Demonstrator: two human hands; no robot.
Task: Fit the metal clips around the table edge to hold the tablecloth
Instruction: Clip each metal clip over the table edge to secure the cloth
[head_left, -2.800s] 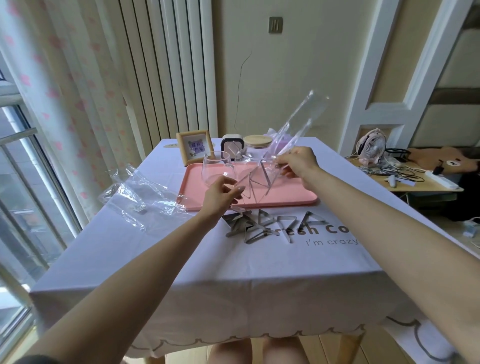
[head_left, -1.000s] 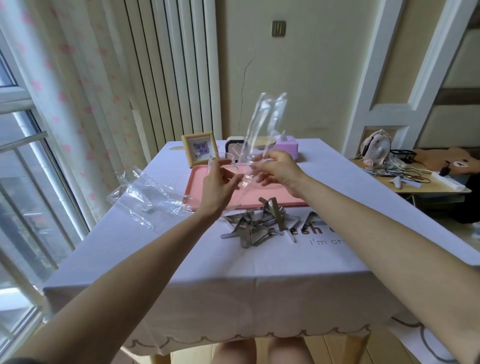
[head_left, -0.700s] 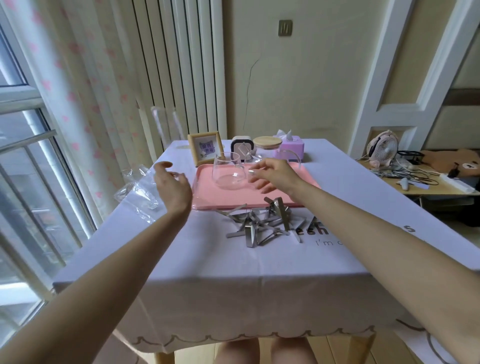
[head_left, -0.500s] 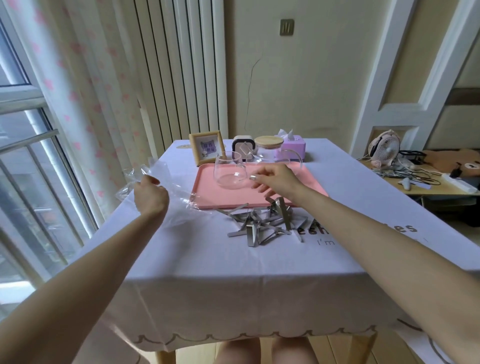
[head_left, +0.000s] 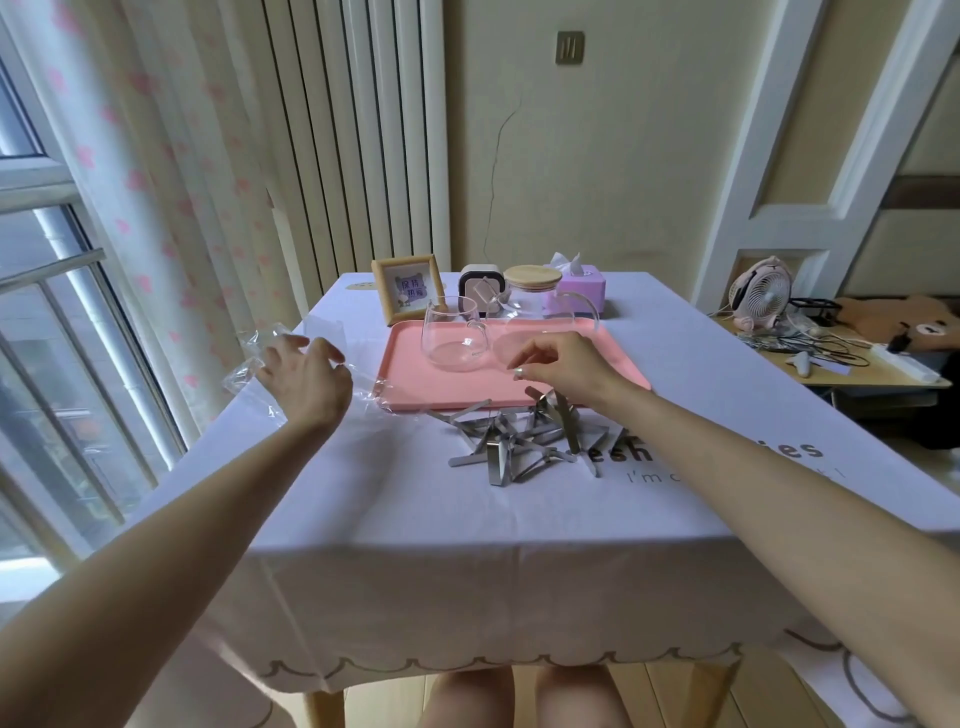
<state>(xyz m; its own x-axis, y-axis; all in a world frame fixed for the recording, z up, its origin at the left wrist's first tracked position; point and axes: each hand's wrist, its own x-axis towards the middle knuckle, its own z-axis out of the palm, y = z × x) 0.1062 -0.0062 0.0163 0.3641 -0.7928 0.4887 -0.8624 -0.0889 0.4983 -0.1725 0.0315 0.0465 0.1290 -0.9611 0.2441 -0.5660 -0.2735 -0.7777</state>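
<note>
Several metal clips (head_left: 511, 444) lie in a loose pile on the pale lilac tablecloth (head_left: 415, 519), just in front of a pink tray (head_left: 405, 387). My right hand (head_left: 563, 364) hovers above the pile with fingers loosely curled, holding nothing. At the table's left side my left hand (head_left: 306, 376) is spread over crumpled clear plastic bags (head_left: 249, 364), its fingers relaxed. The cloth hangs over the near table edge (head_left: 467, 545).
A glass cup (head_left: 454, 338) and a glass jug stand on the tray. Behind it are a small framed picture (head_left: 410, 288), a lidded jar and a purple tissue box (head_left: 576, 286). A window and curtain are at left; a cluttered side table (head_left: 831, 358) is at right.
The clear bag both hands held up over the tray is now down at the table's left with the other plastic. My left hand has let it go; my right hand lowered toward the clips.
</note>
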